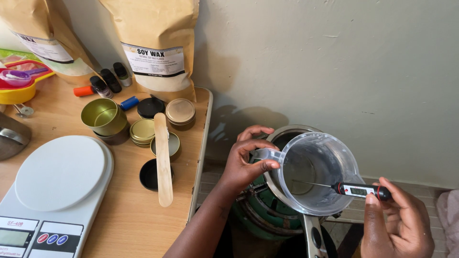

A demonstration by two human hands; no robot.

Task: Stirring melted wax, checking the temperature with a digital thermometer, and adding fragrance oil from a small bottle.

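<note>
My left hand (pixel 246 162) grips the handle of a clear plastic measuring jug (pixel 318 172) that sits inside a steel pot (pixel 287 136) on a green gas burner (pixel 258 220). My right hand (pixel 399 224) holds a black and red digital probe thermometer (pixel 361 191) by its far end. The thin metal probe reaches leftward into the jug, which holds a clear liquid at the bottom. The pot's long handle (pixel 313 236) points toward me between my two arms.
A wooden table (pixel 129 220) at left carries a white kitchen scale (pixel 60 174), several small round tins (pixel 105 117), a wooden stirring stick (pixel 162 157), small bottles (pixel 111 80), coloured measuring cups (pixel 19 83) and two brown paper bags (pixel 158 45). A pale wall stands behind.
</note>
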